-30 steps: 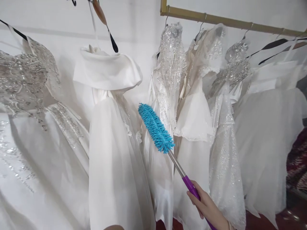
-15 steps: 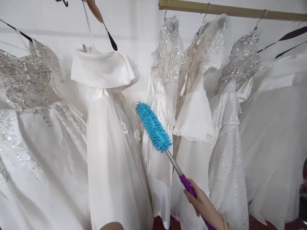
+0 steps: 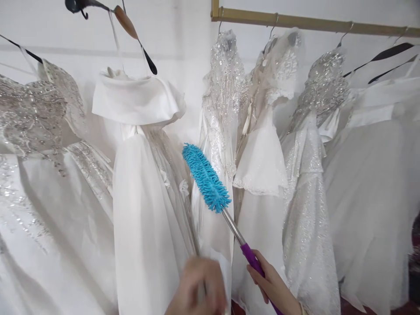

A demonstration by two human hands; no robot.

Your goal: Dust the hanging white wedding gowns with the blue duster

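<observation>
My right hand is closed round the purple handle of a duster with a fluffy blue head and a metal shaft. The blue head rests against the skirt of a beaded white dress hanging on the rail. My left hand has come up at the bottom of the view, blurred by motion, close to the plain white satin dress. Its fingers look curled, and what they grip, if anything, is unclear.
Several white gowns hang on a gold rail at the right, among them a lace dress and a sequined one. At the far left hangs a silver-embroidered gown. A white wall stands behind.
My left hand has risen from the bottom edge into view beside the satin dress. The duster and my right hand have shifted slightly left.
</observation>
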